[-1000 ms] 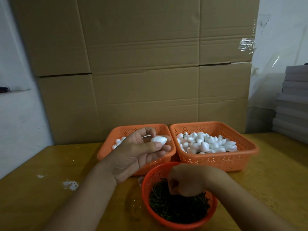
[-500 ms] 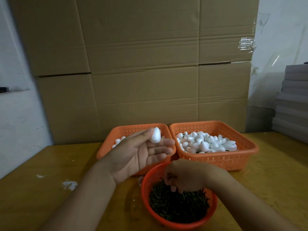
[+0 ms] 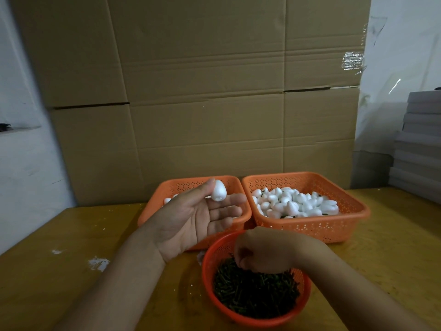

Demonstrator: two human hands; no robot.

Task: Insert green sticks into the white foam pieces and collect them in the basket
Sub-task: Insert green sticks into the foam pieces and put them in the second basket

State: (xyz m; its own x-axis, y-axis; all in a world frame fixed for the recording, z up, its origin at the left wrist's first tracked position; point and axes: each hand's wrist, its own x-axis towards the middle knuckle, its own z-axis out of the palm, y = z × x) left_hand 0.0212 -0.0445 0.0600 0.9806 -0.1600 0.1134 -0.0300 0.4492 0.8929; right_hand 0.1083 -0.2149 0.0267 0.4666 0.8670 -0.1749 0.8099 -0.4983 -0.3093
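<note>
Your left hand (image 3: 191,220) is raised palm-up over the left orange basket (image 3: 191,187), with its fingers stretched out nearly straight and pointing right. Between the thumb tip and the index finger you pinch a single white foam piece (image 3: 218,190), egg-shaped, its narrow end up and its flat end down; no stick shows in it. Your right hand (image 3: 265,253) is turned knuckles-up, fingers curled down into the round red basket (image 3: 238,316) at the near edge of the tabletop (image 3: 59,271), reaching into the heap of green sticks (image 3: 255,295). You cannot tell from this view whether those fingers have hold of a stick, since the fingertips are hidden under the hand. Behind your left hand, the left orange basket holds only a few foam pieces (image 3: 167,200), visible at its left side. Just beside it, wall to wall, the right orange basket (image 3: 310,228) holds a pile of white foam pieces (image 3: 293,204), with bits of dark stick showing among them. White smears (image 3: 97,262) mark the tabletop to your left. A wall of cardboard boxes (image 3: 202,91) stands behind the baskets, and grey flat boxes (image 3: 420,139) are stacked at the far right.
</note>
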